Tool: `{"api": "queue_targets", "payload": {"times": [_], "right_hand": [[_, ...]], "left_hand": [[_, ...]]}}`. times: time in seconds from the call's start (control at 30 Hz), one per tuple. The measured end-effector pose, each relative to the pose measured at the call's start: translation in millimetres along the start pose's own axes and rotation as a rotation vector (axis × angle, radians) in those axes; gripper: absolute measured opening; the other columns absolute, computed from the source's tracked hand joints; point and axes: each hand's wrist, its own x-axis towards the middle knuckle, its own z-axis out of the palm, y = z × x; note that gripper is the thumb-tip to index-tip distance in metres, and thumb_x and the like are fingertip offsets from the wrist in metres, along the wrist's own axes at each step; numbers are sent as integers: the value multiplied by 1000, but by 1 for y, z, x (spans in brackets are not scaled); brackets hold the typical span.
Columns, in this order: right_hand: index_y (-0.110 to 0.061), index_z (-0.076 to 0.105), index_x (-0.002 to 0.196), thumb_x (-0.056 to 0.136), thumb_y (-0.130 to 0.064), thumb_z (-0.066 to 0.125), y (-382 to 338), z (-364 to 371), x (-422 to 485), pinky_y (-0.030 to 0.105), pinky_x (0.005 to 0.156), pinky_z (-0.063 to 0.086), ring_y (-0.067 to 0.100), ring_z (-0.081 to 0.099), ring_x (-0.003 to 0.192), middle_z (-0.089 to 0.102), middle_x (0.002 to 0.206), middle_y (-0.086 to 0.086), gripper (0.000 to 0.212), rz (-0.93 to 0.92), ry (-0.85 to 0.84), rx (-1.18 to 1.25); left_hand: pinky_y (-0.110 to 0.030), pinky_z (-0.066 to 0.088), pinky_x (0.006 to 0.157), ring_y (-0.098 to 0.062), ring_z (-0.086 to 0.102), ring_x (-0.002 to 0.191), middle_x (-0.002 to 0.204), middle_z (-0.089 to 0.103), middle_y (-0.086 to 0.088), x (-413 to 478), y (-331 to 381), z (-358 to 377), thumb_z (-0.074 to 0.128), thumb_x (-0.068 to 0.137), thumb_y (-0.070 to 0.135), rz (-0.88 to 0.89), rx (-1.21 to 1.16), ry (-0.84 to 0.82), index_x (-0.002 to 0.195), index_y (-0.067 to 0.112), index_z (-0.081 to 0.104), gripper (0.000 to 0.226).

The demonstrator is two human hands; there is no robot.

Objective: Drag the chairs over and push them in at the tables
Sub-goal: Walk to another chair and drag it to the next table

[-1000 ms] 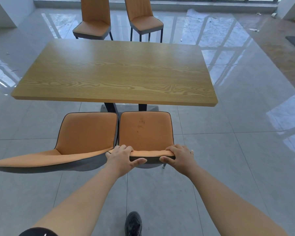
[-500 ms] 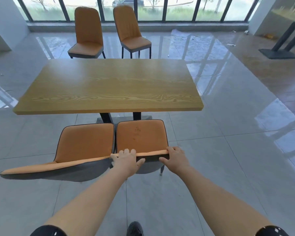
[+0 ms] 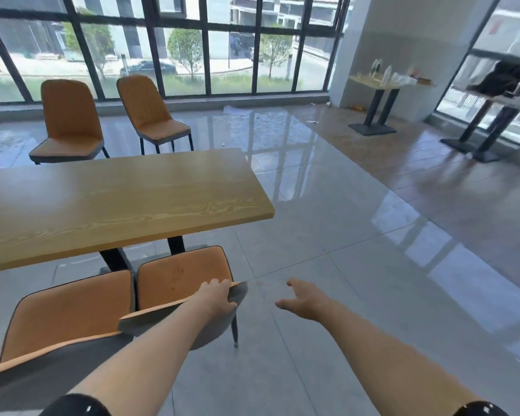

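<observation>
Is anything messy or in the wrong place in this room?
Yes. Two orange chairs by the windows stand away from the table, not pushed in. A crumpled sheet and small scraps lie on the floor. The near chair's seat has a faint stain.

Two chairs (image 3: 174,277) (image 3: 69,307) sit side by side at the near edge of a table (image 3: 117,202), two more chairs (image 3: 68,121) (image 3: 153,115) stand beyond it; further tables (image 3: 382,82) stand far right.

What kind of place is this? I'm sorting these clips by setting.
Probably a café or canteen dining room not yet in use: matching orange chairs around a long wooden table, more pedestal tables by the wall, floor-to-ceiling windows, and litter on the tiled floor.
</observation>
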Motion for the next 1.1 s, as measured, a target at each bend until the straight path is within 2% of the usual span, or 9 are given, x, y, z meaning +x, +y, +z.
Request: {"api": "queue_targets", "payload": {"times": [0.1, 0.17, 0.23, 0.43, 0.7, 0.87, 0.97, 1.03, 1.1], "right_hand": [[-13, 29, 154, 90, -59, 62, 33, -21, -17, 43, 111, 38, 31, 40, 140, 35, 156, 13, 86, 2, -7, -133], [-15, 28, 154, 89, -63, 59, 57, -35, -28, 46, 108, 40, 32, 42, 137, 34, 155, 13, 86, 3, -15, -211], [-17, 29, 152, 89, -66, 57, 82, -53, -37, 46, 106, 42, 32, 44, 135, 36, 154, 11, 85, 15, 1, -243], [-19, 32, 152, 89, -62, 61, 147, -102, -57, 42, 104, 40, 30, 45, 135, 40, 153, 11, 82, 43, 64, -197], [-15, 37, 150, 91, -57, 61, 202, -136, -51, 38, 105, 39, 28, 44, 136, 42, 153, 11, 77, 21, 126, -128], [-18, 36, 148, 92, -59, 58, 218, -166, -6, 40, 101, 43, 29, 47, 131, 40, 148, 11, 74, 36, 162, -151], [-16, 35, 149, 93, -59, 56, 218, -198, 35, 42, 103, 43, 30, 46, 132, 39, 148, 12, 74, 30, 208, -157], [-16, 34, 150, 93, -59, 56, 218, -217, 61, 42, 103, 43, 31, 46, 132, 38, 148, 13, 75, 21, 204, -168], [-17, 34, 149, 92, -60, 56, 220, -234, 88, 42, 101, 45, 31, 47, 130, 40, 146, 12, 75, 23, 187, -207]], "left_hand": [[-37, 46, 96, -29, 55, 122, 136, 54, -11, 8, 41, -8, 57, 98, 40, 72, -4, -49, 142, 15, 45, 51], [-40, 43, 105, -30, 49, 133, 149, 47, -10, 11, 69, -11, 58, 96, 45, 102, -15, -45, 152, 16, 35, 67], [-44, 40, 111, -30, 45, 139, 155, 42, -9, 14, 94, -14, 60, 95, 48, 132, -7, -28, 155, 17, 32, 73], [-43, 36, 114, -30, 39, 143, 159, 36, -9, 24, 162, -22, 60, 96, 47, 211, 126, -9, 157, 17, 25, 76], [-47, 40, 112, -30, 43, 139, 156, 39, -8, 53, 223, -36, 56, 96, 51, 244, 260, 19, 154, 19, 31, 70], [-48, 46, 103, -31, 51, 130, 147, 45, -9, 104, 241, -53, 54, 96, 53, 251, 411, 7, 148, 19, 35, 65], [-43, 46, 97, -32, 51, 127, 143, 46, -10, 150, 261, -88, 53, 97, 52, 287, 416, 50, 145, 16, 38, 62], [-40, 44, 88, -31, 53, 125, 140, 47, -8, 180, 273, -108, 51, 97, 53, 303, 425, 70, 143, 17, 40, 60], [-40, 44, 85, -30, 53, 124, 138, 48, -7, 212, 282, -120, 52, 97, 53, 300, 411, 57, 140, 18, 41, 57]]}}
